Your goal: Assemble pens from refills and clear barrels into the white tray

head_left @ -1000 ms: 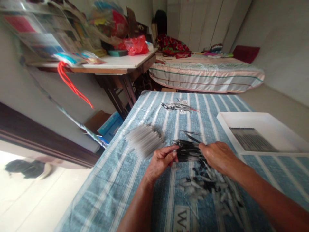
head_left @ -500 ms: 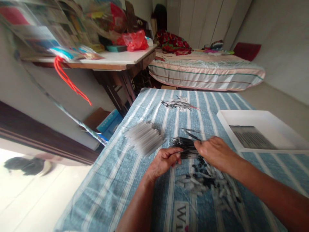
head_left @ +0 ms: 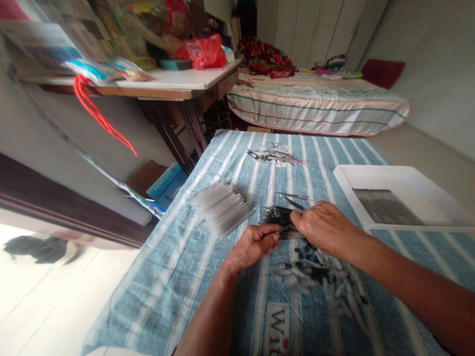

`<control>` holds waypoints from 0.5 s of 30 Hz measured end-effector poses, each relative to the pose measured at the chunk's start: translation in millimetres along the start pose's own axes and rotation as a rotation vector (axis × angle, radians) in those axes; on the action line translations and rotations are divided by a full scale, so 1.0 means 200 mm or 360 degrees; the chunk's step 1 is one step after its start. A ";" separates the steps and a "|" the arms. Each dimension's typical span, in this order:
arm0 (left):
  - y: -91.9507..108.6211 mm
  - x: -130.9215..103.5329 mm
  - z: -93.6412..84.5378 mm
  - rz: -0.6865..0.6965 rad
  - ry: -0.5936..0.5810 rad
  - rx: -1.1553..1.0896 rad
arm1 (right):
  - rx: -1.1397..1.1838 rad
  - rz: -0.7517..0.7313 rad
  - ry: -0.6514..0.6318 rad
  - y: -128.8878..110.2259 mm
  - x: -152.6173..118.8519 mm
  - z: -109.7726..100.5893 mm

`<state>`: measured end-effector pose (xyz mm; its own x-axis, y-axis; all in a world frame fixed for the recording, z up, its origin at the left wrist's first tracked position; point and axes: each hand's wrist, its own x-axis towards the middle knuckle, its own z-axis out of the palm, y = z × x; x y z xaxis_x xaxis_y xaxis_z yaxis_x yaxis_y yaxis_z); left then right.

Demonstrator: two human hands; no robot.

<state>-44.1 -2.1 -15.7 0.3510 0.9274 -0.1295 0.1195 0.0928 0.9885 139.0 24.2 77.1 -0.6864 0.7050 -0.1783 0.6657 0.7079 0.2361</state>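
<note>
My left hand (head_left: 257,243) is closed in a pinch on a thin dark pen refill (head_left: 285,229) that points to the right. At the other end of it, the fingers of my right hand (head_left: 326,228) are closed, their tips partly hidden by the hand itself. Behind both hands lies a bundle of black refills (head_left: 272,214). To the left is a neat stack of clear pen barrels (head_left: 222,207). Below the hands spread loose whitish pen parts (head_left: 297,277) and small black pieces (head_left: 305,251).
A white tray (head_left: 438,198) at the right holds a row of pen-like sticks (head_left: 388,206). Farther back lies a small heap of thin pieces (head_left: 274,155) on the striped cloth (head_left: 178,277). Beyond stand a cluttered side table (head_left: 208,81) and a bed (head_left: 315,106).
My right hand has shifted slightly left, closer to my left hand. The left hand keeps its pinch in nearly the same place. The whole view has tilted slightly.
</note>
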 end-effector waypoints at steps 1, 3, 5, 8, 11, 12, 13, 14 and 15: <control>0.01 0.00 0.00 0.0002 -0.0007 -0.0004 | 0.0019 -0.0032 0.0018 -0.02 0.01 0.00; 0.02 0.00 0.00 0.0032 -0.0036 -0.0021 | 0.0058 -0.0097 0.0093 -0.05 0.02 -0.01; 0.04 0.00 0.00 0.0087 -0.0043 -0.0059 | 0.0112 -0.0154 0.0208 -0.07 0.02 -0.01; 0.05 0.00 -0.01 0.0141 0.0052 -0.0201 | 0.0256 -0.0179 0.0344 -0.08 0.01 0.01; 0.05 -0.01 -0.01 0.0132 0.0182 -0.0396 | 0.0405 -0.0088 0.0267 -0.05 0.00 0.07; 0.04 -0.01 -0.01 0.0125 0.0208 -0.0439 | 0.0433 -0.0040 0.0199 -0.04 0.00 0.10; 0.04 -0.01 -0.01 0.0119 0.0220 -0.0466 | 0.0453 0.0003 0.0121 -0.03 0.00 0.13; 0.03 -0.01 -0.01 0.0116 0.0219 -0.0481 | 0.0467 0.0034 0.0045 -0.03 -0.01 0.16; 0.03 -0.01 -0.01 0.0117 0.0210 -0.0490 | 0.0477 0.0045 -0.0025 -0.04 -0.01 0.19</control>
<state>-46.5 -2.0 -9.6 0.2229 0.9726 -0.0659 -0.1945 0.1106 0.9746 145.8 19.6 39.2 -0.6632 0.7238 -0.1908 0.7430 0.6674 -0.0505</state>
